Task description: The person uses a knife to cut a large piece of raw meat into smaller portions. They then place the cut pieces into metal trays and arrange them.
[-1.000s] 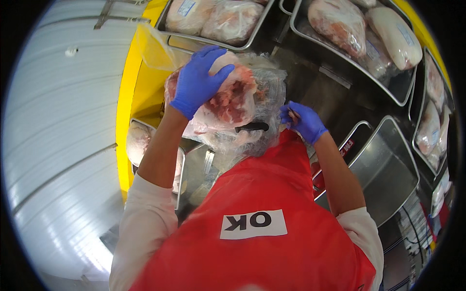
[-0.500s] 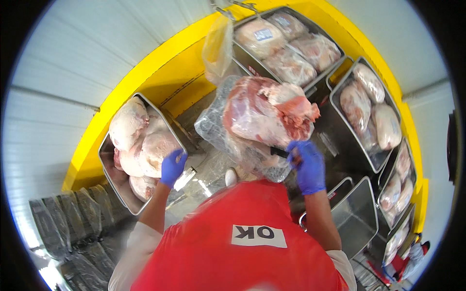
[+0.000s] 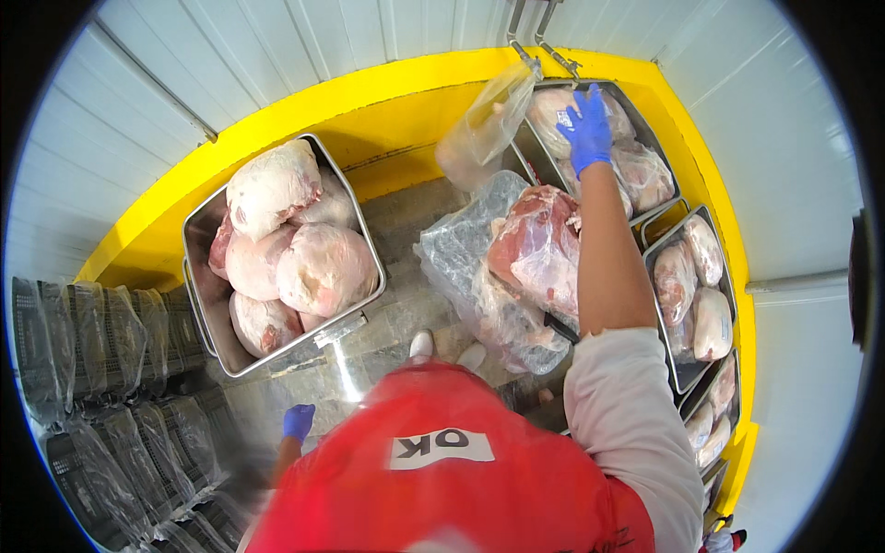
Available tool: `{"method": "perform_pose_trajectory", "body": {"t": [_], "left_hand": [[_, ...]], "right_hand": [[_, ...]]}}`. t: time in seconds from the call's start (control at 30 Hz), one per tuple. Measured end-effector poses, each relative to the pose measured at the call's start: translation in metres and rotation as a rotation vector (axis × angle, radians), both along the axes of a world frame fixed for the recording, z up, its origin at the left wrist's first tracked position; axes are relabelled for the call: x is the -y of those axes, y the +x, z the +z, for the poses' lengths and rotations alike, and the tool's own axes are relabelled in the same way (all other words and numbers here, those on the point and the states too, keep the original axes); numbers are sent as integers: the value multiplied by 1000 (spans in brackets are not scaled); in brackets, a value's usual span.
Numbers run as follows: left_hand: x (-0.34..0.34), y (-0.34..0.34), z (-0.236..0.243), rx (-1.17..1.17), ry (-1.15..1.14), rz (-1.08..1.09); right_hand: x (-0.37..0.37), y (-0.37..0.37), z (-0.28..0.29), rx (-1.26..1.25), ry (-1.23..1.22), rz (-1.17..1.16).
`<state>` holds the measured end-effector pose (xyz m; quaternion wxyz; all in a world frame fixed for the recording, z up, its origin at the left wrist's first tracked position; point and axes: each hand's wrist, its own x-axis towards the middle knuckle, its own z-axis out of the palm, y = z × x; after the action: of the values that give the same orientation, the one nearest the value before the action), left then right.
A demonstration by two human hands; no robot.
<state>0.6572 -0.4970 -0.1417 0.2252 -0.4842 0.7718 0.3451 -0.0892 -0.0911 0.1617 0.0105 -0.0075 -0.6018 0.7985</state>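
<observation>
My right hand (image 3: 587,129), in a blue glove, reaches over the metal bin (image 3: 666,152) at the far right. Its fingers are spread on or just above a plastic-wrapped piece of meat (image 3: 551,120); contact is hard to tell. Below that arm, a large raw cut of meat (image 3: 536,244) lies on crumpled clear plastic (image 3: 461,241), its right part hidden by my forearm. A black handle (image 3: 560,328) sticks out beside the cut, its other end not visible. My left hand (image 3: 298,421), also blue-gloved, hangs low at my left side; its fingers cannot be made out.
At left stands a metal bin (image 3: 205,318) heaped with pale meat pieces (image 3: 327,269). More bins of wrapped meat (image 3: 693,318) line the right wall. Plastic-lined dark crates (image 3: 111,336) stand at lower left. A clear bag (image 3: 489,129) hangs by the pipes (image 3: 558,60) at the yellow ledge.
My right hand has left the black handle's side and stretched up and away to the far bin. My left hand has dropped back from the left bin to my side. The view has shifted.
</observation>
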Motion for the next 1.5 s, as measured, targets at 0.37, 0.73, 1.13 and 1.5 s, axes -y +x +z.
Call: {"method": "perform_pose_trajectory", "body": {"t": [0.37, 0.73, 1.13, 1.5], "left_hand": [[40, -96, -104, -27, -174, -1177], [-145, -412, 116, -606, -103, -578], [-248, -323, 161, -241, -277, -737], [-279, -333, 175, -366, -260, -631]], "right_hand": [[-252, 215, -34, 168, 359, -292], [-338, 290, -174, 351, 403, -204], [-329, 197, -200, 21, 423, -86], [-323, 226, -196, 421, 121, 55]]}}
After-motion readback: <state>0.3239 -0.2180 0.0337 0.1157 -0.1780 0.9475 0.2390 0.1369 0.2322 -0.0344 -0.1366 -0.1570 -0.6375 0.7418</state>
